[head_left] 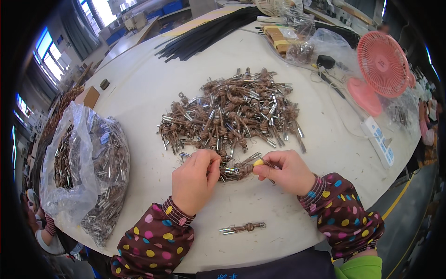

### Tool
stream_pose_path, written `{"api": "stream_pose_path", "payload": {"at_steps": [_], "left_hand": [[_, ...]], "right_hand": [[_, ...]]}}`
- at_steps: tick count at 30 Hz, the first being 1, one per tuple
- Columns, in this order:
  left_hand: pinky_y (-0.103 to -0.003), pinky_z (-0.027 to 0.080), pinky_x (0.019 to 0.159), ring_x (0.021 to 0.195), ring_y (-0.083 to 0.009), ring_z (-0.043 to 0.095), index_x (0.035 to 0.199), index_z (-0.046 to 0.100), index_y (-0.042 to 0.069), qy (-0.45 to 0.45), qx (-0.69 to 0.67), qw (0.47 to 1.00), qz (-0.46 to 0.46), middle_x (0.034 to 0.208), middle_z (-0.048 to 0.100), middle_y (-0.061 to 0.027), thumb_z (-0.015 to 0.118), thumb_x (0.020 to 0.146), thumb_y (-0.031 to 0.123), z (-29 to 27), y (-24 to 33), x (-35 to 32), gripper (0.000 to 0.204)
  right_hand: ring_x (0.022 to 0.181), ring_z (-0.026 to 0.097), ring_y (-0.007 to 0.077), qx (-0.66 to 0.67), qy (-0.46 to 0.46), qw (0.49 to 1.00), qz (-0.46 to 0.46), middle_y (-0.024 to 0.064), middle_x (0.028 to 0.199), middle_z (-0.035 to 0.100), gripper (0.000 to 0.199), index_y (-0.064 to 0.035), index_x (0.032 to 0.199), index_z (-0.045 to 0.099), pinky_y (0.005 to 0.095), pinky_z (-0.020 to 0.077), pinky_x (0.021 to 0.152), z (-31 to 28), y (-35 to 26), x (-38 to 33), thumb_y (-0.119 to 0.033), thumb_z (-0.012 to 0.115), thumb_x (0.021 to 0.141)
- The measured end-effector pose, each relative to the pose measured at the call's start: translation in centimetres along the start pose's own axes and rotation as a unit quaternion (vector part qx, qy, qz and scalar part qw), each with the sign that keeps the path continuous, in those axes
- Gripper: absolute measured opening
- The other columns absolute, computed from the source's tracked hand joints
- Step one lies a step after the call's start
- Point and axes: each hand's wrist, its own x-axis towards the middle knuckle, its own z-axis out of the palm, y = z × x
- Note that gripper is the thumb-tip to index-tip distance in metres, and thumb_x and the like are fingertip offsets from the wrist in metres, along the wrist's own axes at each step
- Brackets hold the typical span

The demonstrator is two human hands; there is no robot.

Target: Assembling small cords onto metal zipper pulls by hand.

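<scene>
Across the white counter [139,93] in a windowed workshop, both hands, left [195,179] and right [283,172], pinch knotted brown cords [234,171] below the central pile [232,111], pink fan [381,65] upper right.

The left hand's [194,179] curled fingers [211,162] hide the end of the small brown knotted cord bundle [234,170]. The crinkled clear plastic bag [76,172] at the left blurs its contents. Far-right bench [139,88] clutter is too small to identify.
</scene>
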Motion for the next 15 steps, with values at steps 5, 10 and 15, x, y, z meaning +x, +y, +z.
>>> {"api": "stream_pose_path", "payload": {"at_steps": [5, 10, 15], "left_hand": [[-0.031, 0.05, 0.061, 0.072, -0.0227, 0.062, 0.095, 0.057, 0.008, -0.018, -0.064, 0.997, 0.048, 0.091, 0.061, -0.0046, 0.071, 0.077, 0.01, -0.2, 2.3, 0.3, 0.022], [-0.03, 0.051, 0.064, 0.08, -0.0219, 0.062, 0.1, 0.06, 0.008, -0.023, -0.017, 0.997, 0.077, 0.098, 0.063, -0.0074, 0.078, 0.071, 0.012, 0.2, 2.3, 0.5, 0.034], [-0.03, 0.049, 0.061, 0.074, -0.0221, 0.061, 0.092, 0.066, 0.009, 0.001, 0.002, 0.993, 0.114, 0.088, 0.066, -0.0041, 0.075, 0.071, 0.007, 0.8, 1.7, 0.4, 0.023]], "right_hand": [[0.051, 0.043, 0.0013, -0.021, 0.027, 0.999, -0.001, -0.0029, 0.062, 0.062, 0.025, -0.0018, 0.084, 0.07, 0.0203, 0.0358, 0.047, 0.0, 0.6, 0.1, -0.026, 0.068, 0.086], [0.055, 0.046, 0.0012, 0.065, -0.007, 0.996, 0.068, -0.0026, 0.066, 0.063, 0.029, -0.0024, 0.085, 0.069, 0.0191, 0.0367, 0.05, 0.7, -0.3, -0.1, -0.031, 0.065, 0.089], [0.056, 0.046, 0.0016, 0.143, -0.031, 0.982, 0.117, -0.002, 0.067, 0.064, 0.029, -0.003, 0.086, 0.068, 0.0187, 0.0369, 0.052, 0.7, -0.6, -0.2, -0.032, 0.064, 0.09]]}}
